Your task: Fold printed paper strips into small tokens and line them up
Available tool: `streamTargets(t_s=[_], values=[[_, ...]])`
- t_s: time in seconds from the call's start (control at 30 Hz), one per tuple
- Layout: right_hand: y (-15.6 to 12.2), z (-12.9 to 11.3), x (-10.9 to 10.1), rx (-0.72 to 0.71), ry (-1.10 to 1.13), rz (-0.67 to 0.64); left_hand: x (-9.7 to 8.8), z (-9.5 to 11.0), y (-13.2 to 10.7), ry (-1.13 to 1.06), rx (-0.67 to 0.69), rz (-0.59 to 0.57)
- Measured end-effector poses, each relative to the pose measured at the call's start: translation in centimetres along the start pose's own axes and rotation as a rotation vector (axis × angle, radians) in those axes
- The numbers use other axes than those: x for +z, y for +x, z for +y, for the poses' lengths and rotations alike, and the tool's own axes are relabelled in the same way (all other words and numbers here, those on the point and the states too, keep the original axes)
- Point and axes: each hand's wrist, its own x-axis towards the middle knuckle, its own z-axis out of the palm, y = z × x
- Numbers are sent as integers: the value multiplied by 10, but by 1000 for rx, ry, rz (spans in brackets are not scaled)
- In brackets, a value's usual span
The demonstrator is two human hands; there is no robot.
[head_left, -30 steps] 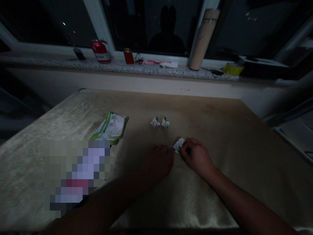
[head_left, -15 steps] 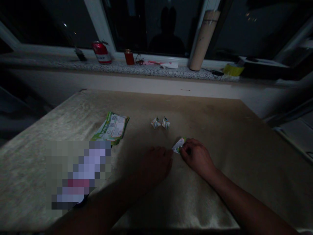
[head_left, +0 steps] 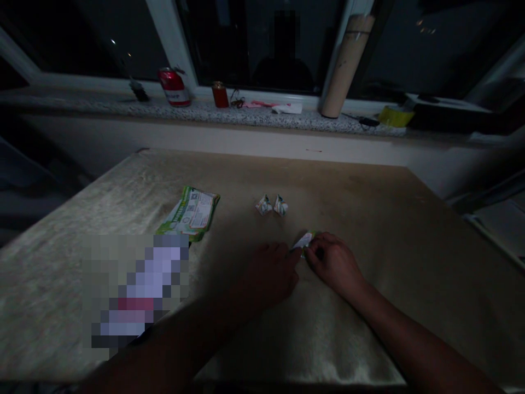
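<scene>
A small folded piece of printed paper [head_left: 304, 241], white and green, lies on the table [head_left: 369, 219] between my hands. My right hand [head_left: 333, 262] is curled over its right end, fingers pinched on it. The fingertips of my left hand [head_left: 273, 273] touch its left end; that hand is dark and its fingers are bent. Two small folded paper shapes [head_left: 272, 205] sit side by side a little farther back. A stack of green and white printed sheets [head_left: 191, 212] rests to the left.
A blurred patch [head_left: 135, 290] covers something at the front left of the table. On the stone window sill [head_left: 254, 116] stand a red can [head_left: 174, 87], a small red container [head_left: 220, 94], a cardboard tube [head_left: 343, 65] and a yellow tape roll [head_left: 394, 116].
My left hand has slid right until its fingertips meet the folded paper. The right hand stays on the paper's other end.
</scene>
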Motion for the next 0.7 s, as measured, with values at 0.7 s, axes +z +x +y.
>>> streamTargets(t_s=[0.7], values=[[1,0,3,14,20,8,-5,-7,-8,8,-24,20]])
